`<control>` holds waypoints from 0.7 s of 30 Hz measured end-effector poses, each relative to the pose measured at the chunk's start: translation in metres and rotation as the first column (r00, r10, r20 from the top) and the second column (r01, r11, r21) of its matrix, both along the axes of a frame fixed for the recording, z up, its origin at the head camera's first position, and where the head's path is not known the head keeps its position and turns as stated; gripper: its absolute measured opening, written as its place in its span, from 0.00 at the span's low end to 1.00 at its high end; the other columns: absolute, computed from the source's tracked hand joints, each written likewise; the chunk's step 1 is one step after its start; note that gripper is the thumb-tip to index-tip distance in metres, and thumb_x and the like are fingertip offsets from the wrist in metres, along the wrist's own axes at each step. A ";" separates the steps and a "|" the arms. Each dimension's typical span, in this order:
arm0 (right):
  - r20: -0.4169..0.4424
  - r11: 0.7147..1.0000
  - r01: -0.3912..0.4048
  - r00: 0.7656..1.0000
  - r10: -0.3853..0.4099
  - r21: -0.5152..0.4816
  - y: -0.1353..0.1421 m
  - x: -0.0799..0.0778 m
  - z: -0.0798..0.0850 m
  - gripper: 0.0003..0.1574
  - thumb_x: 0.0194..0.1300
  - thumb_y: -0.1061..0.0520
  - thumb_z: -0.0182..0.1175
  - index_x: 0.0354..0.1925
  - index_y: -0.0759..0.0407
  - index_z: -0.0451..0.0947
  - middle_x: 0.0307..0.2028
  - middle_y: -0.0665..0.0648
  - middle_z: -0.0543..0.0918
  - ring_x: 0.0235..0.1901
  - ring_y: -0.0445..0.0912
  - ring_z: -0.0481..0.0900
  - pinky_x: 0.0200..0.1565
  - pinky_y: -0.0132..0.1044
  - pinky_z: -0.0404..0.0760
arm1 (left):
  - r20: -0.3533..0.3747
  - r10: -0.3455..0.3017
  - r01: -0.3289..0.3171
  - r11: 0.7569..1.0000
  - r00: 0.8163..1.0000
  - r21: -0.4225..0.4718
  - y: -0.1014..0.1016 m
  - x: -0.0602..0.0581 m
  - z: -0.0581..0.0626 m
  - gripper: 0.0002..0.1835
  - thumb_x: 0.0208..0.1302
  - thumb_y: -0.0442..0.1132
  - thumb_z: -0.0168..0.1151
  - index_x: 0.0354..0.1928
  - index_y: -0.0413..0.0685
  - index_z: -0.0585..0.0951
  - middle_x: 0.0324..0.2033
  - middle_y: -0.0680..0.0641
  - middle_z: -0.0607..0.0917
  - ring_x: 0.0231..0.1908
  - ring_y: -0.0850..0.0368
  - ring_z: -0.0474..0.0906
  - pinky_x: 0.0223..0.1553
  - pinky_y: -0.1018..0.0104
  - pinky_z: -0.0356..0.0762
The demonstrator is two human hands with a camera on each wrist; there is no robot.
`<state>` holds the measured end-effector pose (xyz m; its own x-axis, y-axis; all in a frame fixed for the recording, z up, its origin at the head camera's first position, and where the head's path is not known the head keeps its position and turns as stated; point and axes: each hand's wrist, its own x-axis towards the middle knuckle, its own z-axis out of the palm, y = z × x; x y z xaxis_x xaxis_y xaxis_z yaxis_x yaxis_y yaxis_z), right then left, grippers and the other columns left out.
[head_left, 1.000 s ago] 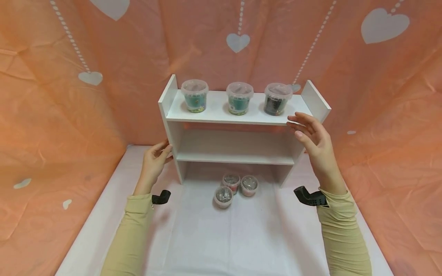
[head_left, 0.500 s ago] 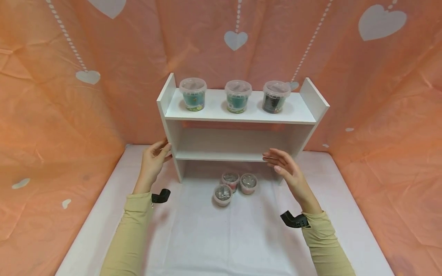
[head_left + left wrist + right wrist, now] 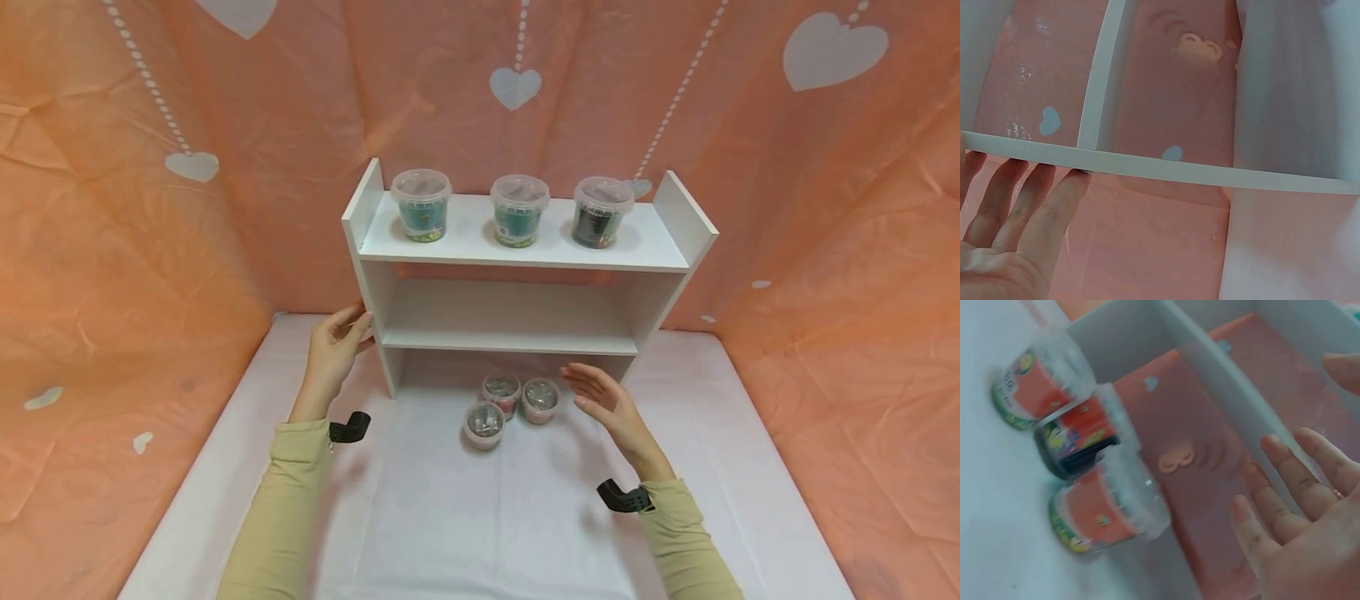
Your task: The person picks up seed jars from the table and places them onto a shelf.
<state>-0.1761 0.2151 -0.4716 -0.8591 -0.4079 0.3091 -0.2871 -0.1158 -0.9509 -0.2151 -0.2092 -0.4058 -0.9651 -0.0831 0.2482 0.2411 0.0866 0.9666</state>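
My left hand (image 3: 332, 358) rests its fingertips on the outer side of a white two-tier shelf (image 3: 517, 321); in the left wrist view its fingers (image 3: 1041, 209) reach out fairly straight to the panel. My right hand (image 3: 617, 421) hovers, fingers extended and holding nothing, just right of three small lidded plastic tubs. Of these, one tub (image 3: 484, 423) stands nearest me, another tub (image 3: 501, 395) behind it, and a third tub (image 3: 540, 400) closest to my right hand. The right wrist view shows red labels on them, as on this tub (image 3: 1100, 509).
Along the top board stand two teal-labelled tubs (image 3: 422, 212) and, at the right, a dark-labelled tub (image 3: 600, 218). A white cloth (image 3: 450, 517) covers the table. Orange curtains (image 3: 135, 333) with white hearts enclose the back and both sides.
My right hand has come down from beside the top board's right end, moving left and toward me to the lower tubs. The left hand stays at the shelf's side.
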 end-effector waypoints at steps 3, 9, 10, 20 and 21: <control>0.034 1.000 0.006 0.999 -0.006 0.015 0.000 -0.001 -0.009 0.33 0.68 0.66 0.56 0.67 0.70 0.58 0.65 0.73 0.62 0.66 0.58 0.60 0.65 0.43 0.66 | 0.005 -0.007 0.007 1.000 1.000 0.003 -0.002 0.001 -0.001 0.25 0.70 0.40 0.56 0.65 0.35 0.70 0.59 0.34 0.72 0.56 0.47 0.74 0.52 0.50 0.76; 0.058 0.998 0.002 0.998 -0.006 0.071 0.000 -0.009 -0.017 0.36 0.65 0.67 0.59 0.68 0.70 0.58 0.67 0.72 0.60 0.67 0.61 0.56 0.67 0.49 0.59 | -0.004 -0.010 0.010 1.000 1.000 -0.012 -0.003 -0.001 0.000 0.25 0.70 0.41 0.56 0.64 0.34 0.70 0.58 0.34 0.73 0.53 0.52 0.76 0.50 0.54 0.78; 0.058 0.997 0.002 0.998 -0.006 0.077 0.000 -0.010 -0.018 0.37 0.65 0.68 0.60 0.68 0.70 0.58 0.67 0.72 0.60 0.67 0.62 0.55 0.68 0.51 0.57 | -0.003 -0.007 0.007 1.000 1.000 -0.012 -0.003 -0.001 0.000 0.25 0.70 0.41 0.56 0.64 0.34 0.70 0.58 0.34 0.73 0.52 0.54 0.76 0.50 0.54 0.78; 0.073 0.997 0.022 0.997 -0.028 0.079 -0.002 -0.020 -0.037 0.40 0.61 0.72 0.61 0.67 0.73 0.57 0.67 0.72 0.58 0.67 0.66 0.51 0.68 0.60 0.48 | 0.016 -0.015 0.015 1.000 1.000 -0.009 -0.003 0.001 0.000 0.25 0.70 0.41 0.56 0.65 0.36 0.69 0.60 0.35 0.72 0.53 0.52 0.75 0.51 0.52 0.76; 0.075 0.997 0.025 0.997 -0.031 0.079 -0.003 -0.021 -0.038 0.40 0.60 0.72 0.62 0.67 0.73 0.57 0.67 0.72 0.58 0.67 0.66 0.51 0.68 0.60 0.48 | 0.011 -0.017 0.017 1.000 1.000 -0.005 -0.003 0.001 0.001 0.25 0.70 0.41 0.56 0.65 0.36 0.69 0.60 0.35 0.72 0.53 0.51 0.75 0.52 0.52 0.76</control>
